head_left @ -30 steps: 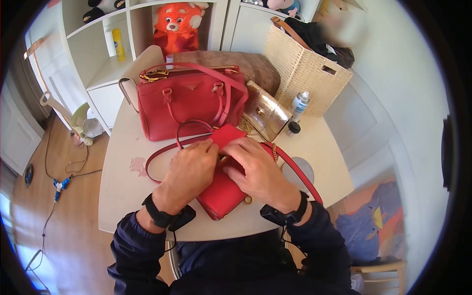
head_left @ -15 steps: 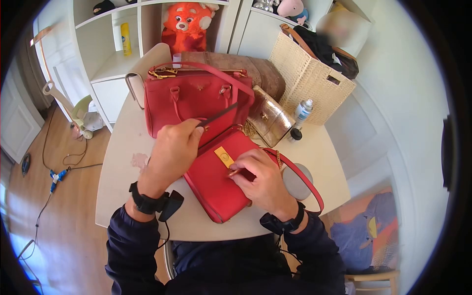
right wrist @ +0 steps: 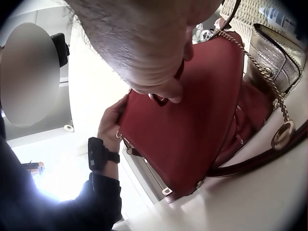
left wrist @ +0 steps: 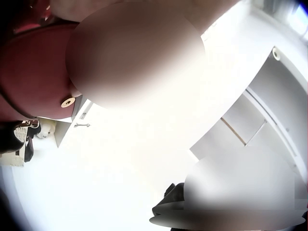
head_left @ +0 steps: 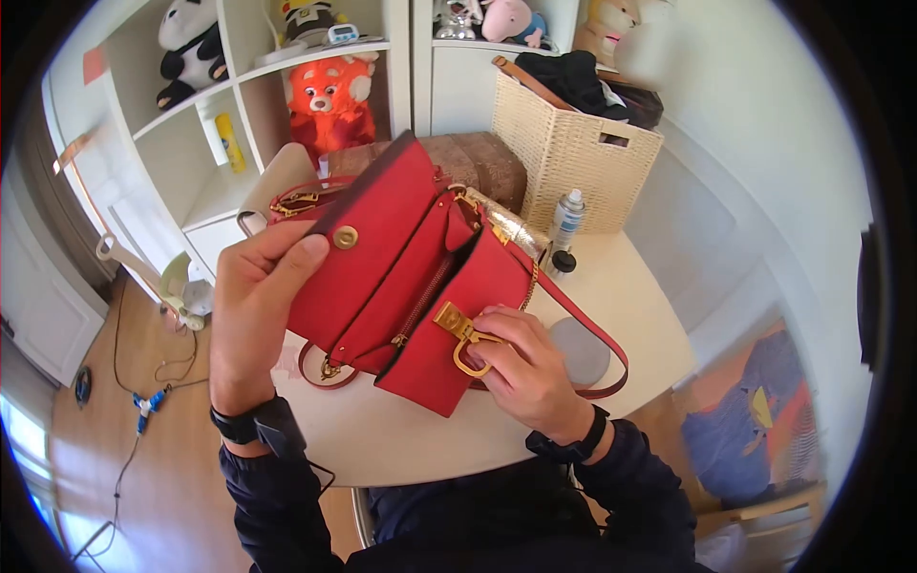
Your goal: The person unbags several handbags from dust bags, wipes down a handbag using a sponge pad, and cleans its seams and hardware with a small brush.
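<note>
In the head view a small red handbag (head_left: 420, 382) is held tilted up over the white table, its top gaping and a zip showing inside. My left hand (head_left: 250, 306) pinches the edge of its raised flap (head_left: 382, 215), thumb beside a round gold snap (head_left: 345, 237). At the front panel, my right hand (head_left: 523, 368) grips the gold ring clasp (head_left: 468, 355) below a gold plate (head_left: 451, 319). A red strap (head_left: 597, 334) loops to the right. The right wrist view shows the bag's red front (right wrist: 197, 115) and a gold chain (right wrist: 262, 72) beside it.
Behind the bag stand a larger red handbag (head_left: 298, 202), partly hidden, a gold purse (head_left: 506, 224) and a brown case (head_left: 492, 158). A spray can (head_left: 568, 218), a black cap (head_left: 564, 261) and a woven basket (head_left: 583, 158) are at the back right. A grey disc (head_left: 581, 339) lies on the table.
The flap has been lifted and swung back, and the bag has opened and tilted up. My left hand has moved left with the flap; my right hand has taken hold of the ring clasp.
</note>
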A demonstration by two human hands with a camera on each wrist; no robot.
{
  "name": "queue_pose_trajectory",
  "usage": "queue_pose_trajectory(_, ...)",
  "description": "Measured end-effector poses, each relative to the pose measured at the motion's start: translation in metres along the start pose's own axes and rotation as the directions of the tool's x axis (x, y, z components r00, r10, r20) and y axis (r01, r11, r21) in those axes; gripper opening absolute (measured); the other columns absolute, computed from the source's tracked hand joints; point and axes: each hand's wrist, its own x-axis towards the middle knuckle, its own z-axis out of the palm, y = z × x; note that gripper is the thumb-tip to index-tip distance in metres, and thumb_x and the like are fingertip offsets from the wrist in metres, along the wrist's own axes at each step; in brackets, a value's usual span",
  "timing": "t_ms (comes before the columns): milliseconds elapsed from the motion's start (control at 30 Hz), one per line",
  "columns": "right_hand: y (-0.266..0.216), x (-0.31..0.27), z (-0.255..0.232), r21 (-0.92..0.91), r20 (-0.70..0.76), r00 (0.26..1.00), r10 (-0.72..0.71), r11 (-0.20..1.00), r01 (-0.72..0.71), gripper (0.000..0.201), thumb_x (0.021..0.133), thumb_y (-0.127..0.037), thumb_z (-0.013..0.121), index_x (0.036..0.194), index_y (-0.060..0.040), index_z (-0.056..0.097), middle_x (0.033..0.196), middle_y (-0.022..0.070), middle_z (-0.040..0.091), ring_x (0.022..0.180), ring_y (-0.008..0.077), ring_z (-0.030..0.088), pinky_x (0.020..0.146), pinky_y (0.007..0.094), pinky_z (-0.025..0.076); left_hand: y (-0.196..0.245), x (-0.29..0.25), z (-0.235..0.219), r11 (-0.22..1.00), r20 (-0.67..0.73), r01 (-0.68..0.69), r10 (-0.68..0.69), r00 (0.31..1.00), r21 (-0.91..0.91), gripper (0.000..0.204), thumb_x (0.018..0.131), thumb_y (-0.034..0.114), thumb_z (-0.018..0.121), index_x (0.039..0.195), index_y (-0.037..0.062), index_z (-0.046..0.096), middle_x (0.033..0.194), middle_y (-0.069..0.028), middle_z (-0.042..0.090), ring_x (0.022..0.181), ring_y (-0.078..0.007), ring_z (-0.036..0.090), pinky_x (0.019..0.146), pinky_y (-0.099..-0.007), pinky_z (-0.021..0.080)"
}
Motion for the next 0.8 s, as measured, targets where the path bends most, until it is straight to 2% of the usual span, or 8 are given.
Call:
queue_pose_trajectory(33,0.001,-0.003,0.002,-0.005,-0.014,1.0,0.008,1.0,-0.008,0.037,0.074,0.009,0.085,0.107,-0.0013,0.071,0.126,0.0161,0.067,0.123,0.0401,0.068,0.098,0.0467,0.061,0.0,0.002,0.004,0.997,0.005,-0.015,0.015,1.0,0.08,0.027,0.108,0.011,0.069,0.126,-0.0091,0.076,0.104,-0.0064,0.08,0.094,-0.0078,0.07,0.084,-0.0244,0.056)
queue_pose_trajectory(233,0.007,-0.013,-0.002,0.071,0.084,0.981,0.172,0.981,-0.178,0.044,0.075,0.01,0.08,0.114,-0.0016,0.065,0.133,0.0165,0.061,0.124,0.041,0.064,0.1,0.0464,0.057,0.026,0.011,0.046,0.985,0.159,0.052,-0.079,0.984,0.165,0.025,0.108,0.009,0.068,0.123,-0.009,0.076,0.102,-0.0036,0.079,0.092,-0.0048,0.067,0.081,-0.0225,0.054)
queue_pose_trajectory(367,0.01,-0.022,-0.004,0.1,0.136,0.964,0.228,0.965,-0.242,0.043,0.075,0.009,0.08,0.113,-0.0018,0.062,0.133,0.017,0.061,0.123,0.04,0.063,0.1,0.0456,0.056,0.011,0.021,0.061,0.955,0.226,0.024,-0.094,0.97,0.295,0.024,0.108,0.009,0.068,0.122,-0.0089,0.076,0.098,-0.002,0.077,0.088,-0.0035,0.064,0.077,-0.022,0.052)
queue_pose_trajectory(433,0.01,-0.027,-0.007,0.097,0.162,0.951,0.263,0.955,-0.281,0.042,0.076,0.008,0.081,0.113,-0.002,0.062,0.134,0.0171,0.061,0.124,0.0395,0.062,0.1,0.0449,0.056,0.0,0.025,0.065,0.968,0.184,-0.02,-0.028,0.983,0.252,0.024,0.108,0.009,0.067,0.121,-0.0085,0.076,0.094,-0.0005,0.074,0.083,-0.0034,0.061,0.073,-0.0222,0.049)
queue_pose_trajectory(567,0.008,-0.028,-0.016,0.166,0.207,0.922,0.326,0.918,-0.361,0.047,0.08,0.0,0.086,0.121,-0.0029,0.064,0.14,0.0152,0.061,0.128,0.0382,0.062,0.106,0.0448,0.054,-0.005,0.036,0.055,0.967,0.142,0.024,-0.062,0.988,0.254,0.024,0.107,0.01,0.068,0.121,-0.0081,0.077,0.092,0.0005,0.072,0.081,-0.0038,0.059,0.072,-0.0229,0.047)
queue_pose_trajectory(633,0.007,-0.03,-0.022,0.204,0.224,0.902,0.368,0.888,-0.413,0.05,0.081,-0.005,0.089,0.125,-0.0044,0.066,0.143,0.0141,0.062,0.131,0.0376,0.062,0.11,0.0458,0.053,-0.006,0.039,0.042,0.913,0.151,-0.038,-0.026,0.988,0.406,0.025,0.106,0.01,0.069,0.122,-0.0082,0.076,0.095,-0.0007,0.075,0.085,-0.005,0.063,0.076,-0.0244,0.051)
queue_pose_trajectory(733,0.009,-0.034,-0.044,0.131,0.209,0.901,0.381,0.902,-0.412,0.053,0.083,-0.009,0.089,0.13,-0.0041,0.067,0.144,0.0133,0.062,0.134,0.0361,0.061,0.111,0.0446,0.053,-0.005,0.038,0.039,0.912,0.146,-0.051,-0.011,0.989,0.408,0.026,0.106,0.009,0.069,0.123,-0.0082,0.076,0.098,-0.0025,0.077,0.089,-0.0058,0.066,0.08,-0.0253,0.052)
queue_pose_trajectory(800,0.012,-0.039,-0.061,0.008,0.22,0.865,0.451,0.886,-0.463,0.044,0.086,-0.013,0.086,0.124,-0.0013,0.068,0.135,0.0164,0.065,0.126,0.0369,0.064,0.106,0.0459,0.055,-0.003,0.037,0.039,0.91,0.127,-0.041,-0.013,0.992,0.412,0.026,0.106,0.01,0.069,0.123,-0.0082,0.076,0.098,-0.0029,0.077,0.09,-0.0059,0.067,0.08,-0.0253,0.052)
